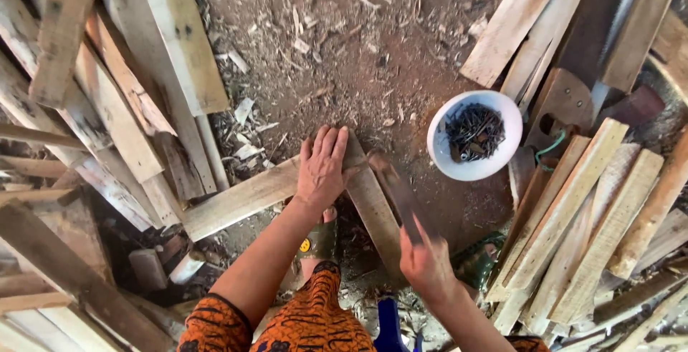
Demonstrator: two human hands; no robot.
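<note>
Hands apart: left (322,166) flat on rough crossed planks (373,209); right (426,262) gripping blurred hammer (398,191); round white bowl (441,155) of nails.

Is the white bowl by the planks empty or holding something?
Holding something: the white bowl sits upright on the ground with a pile of dark nails inside.

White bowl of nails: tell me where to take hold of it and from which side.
Take the white bowl by its rim at the bare near-left edge, coming from the dirt side. Planks crowd its right, the nails fill its middle, and it sits upright, so keep it level.
</note>
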